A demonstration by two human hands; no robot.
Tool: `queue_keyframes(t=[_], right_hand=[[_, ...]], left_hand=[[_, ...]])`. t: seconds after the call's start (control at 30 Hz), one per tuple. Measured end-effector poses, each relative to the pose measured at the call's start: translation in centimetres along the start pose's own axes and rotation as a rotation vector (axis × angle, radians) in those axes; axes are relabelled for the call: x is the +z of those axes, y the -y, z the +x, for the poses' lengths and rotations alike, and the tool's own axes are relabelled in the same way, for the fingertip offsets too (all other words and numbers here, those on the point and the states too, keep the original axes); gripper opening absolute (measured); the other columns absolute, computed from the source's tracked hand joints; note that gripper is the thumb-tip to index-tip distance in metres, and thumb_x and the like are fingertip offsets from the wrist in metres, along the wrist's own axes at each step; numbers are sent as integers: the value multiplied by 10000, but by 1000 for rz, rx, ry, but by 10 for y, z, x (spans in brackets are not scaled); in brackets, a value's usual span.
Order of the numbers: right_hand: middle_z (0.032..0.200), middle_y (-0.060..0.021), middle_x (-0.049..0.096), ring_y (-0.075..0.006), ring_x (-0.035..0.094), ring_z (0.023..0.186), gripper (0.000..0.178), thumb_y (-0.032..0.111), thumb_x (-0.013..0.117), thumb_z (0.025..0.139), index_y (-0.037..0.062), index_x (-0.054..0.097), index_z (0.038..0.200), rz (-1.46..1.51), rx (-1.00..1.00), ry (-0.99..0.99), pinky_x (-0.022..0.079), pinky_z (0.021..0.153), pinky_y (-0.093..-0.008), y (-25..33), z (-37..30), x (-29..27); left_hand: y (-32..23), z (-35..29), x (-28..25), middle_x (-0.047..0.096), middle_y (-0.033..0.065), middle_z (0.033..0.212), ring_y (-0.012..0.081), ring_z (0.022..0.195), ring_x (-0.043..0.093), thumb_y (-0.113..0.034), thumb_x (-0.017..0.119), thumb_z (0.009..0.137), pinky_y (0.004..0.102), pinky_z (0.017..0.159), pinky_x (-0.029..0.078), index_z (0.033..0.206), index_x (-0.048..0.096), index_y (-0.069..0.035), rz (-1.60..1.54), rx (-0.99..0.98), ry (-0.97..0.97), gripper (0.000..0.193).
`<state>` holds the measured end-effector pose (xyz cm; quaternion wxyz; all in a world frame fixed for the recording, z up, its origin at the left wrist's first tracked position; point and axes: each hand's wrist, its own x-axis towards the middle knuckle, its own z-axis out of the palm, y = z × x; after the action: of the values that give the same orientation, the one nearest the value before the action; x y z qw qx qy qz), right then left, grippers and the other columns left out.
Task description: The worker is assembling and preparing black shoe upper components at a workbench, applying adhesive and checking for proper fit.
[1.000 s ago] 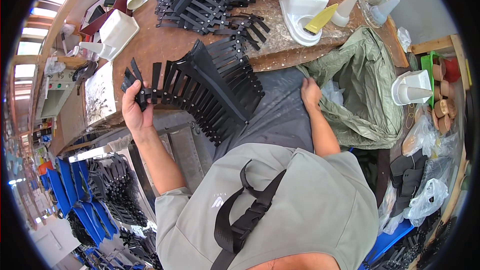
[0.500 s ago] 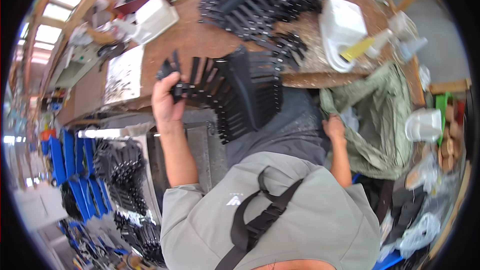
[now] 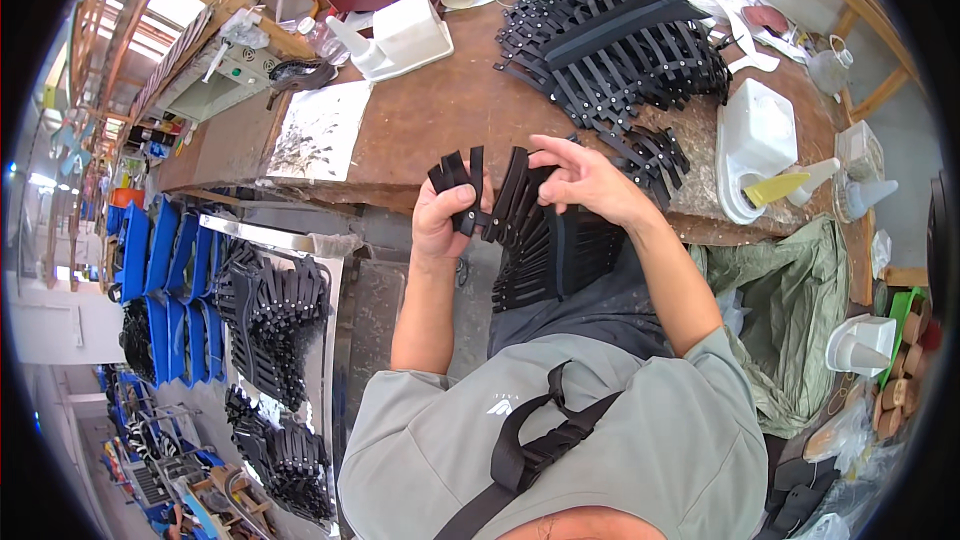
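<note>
A black strappy piece [image 3: 560,250], like a shoe upper with many slit straps and small metal studs, hangs in front of my lap. My left hand [image 3: 447,215] is closed on the bunched straps at its left end, with several strap tips sticking up past the thumb. My right hand [image 3: 595,185] is at the upper straps, index finger stretched out and thumb apart from it. Its fingertips are against or very near the straps; the other fingers are partly hidden.
On the brown table [image 3: 440,70] lie a pile of similar black pieces [image 3: 620,40], a smaller strap bundle [image 3: 650,160], white containers [image 3: 757,135] and a stained white sheet [image 3: 318,130]. A green sack [image 3: 790,340] stands at my right. Blue trays [image 3: 165,250] and a rack of black pieces [image 3: 270,320] are at left.
My right hand has left the green sack and come up to the straps. My left hand, still holding the strappy piece, appears nearer the middle. The view has shifted too.
</note>
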<state>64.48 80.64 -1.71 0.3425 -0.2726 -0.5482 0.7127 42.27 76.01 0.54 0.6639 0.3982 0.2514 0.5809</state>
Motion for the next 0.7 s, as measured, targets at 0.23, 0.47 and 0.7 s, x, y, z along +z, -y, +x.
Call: queue_keyframes(t=[0.23, 0.47, 0.7], right_hand=[[1050, -60, 586, -57, 560, 676, 665, 82, 751, 756, 23, 440, 1340, 91, -5, 223, 446, 542, -199, 6, 35, -7], [772, 25, 610, -29, 490, 598, 281, 182, 709, 830, 39, 641, 1063, -178, 21, 113, 388, 498, -179, 13, 31, -11], [744, 26, 584, -39, 506, 573, 311, 237, 671, 870, 2, 618, 1067, -154, 54, 68, 421, 491, -196, -12, 36, -13]], left_hand=[[15, 5, -8, 501, 67, 642, 152, 580, 439, -132, 619, 774, 267, 509, 365, 953, 584, 21, -226, -18, 91, 237], [18, 6, -18, 489, 69, 713, 161, 663, 419, -111, 572, 817, 262, 598, 368, 1018, 561, 9, -346, -54, -129, 235], [19, 1, -21, 534, 69, 732, 168, 696, 462, -111, 590, 816, 272, 642, 404, 1051, 553, 28, -420, -72, -208, 275]])
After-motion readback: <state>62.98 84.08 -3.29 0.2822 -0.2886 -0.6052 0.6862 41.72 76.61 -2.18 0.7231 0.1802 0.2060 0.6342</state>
